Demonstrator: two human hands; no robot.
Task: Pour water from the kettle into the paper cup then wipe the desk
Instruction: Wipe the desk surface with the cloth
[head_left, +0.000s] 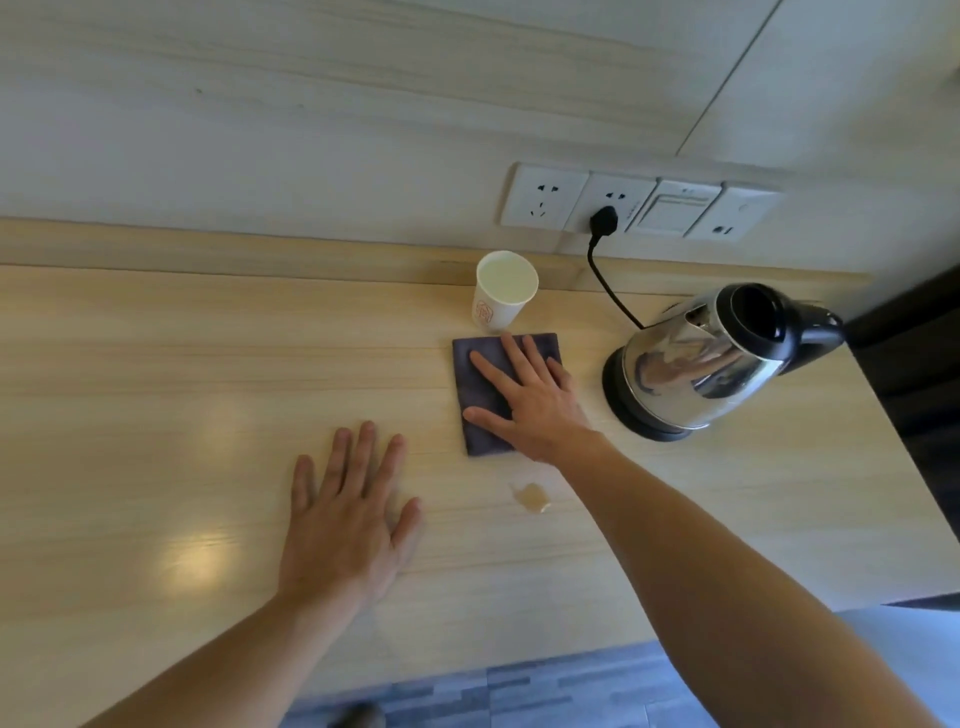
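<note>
A white paper cup (503, 295) with liquid in it stands near the back of the wooden desk (156, 395). Just in front of it lies a folded grey-purple cloth (480, 384). My right hand (524, 395) lies flat on the cloth with fingers spread. A steel kettle (696, 364) with a black lid and handle sits on its black base to the right of the cloth. My left hand (348, 519) rests flat on the bare desk, fingers apart, holding nothing. A small puddle (531, 497) lies on the desk in front of the cloth.
A black cord (608, 280) runs from the kettle base to a plug in the wall socket strip (639, 208) behind the cup. The desk's right edge meets a dark panel (914, 364). The front edge drops to a grey tiled floor (519, 691).
</note>
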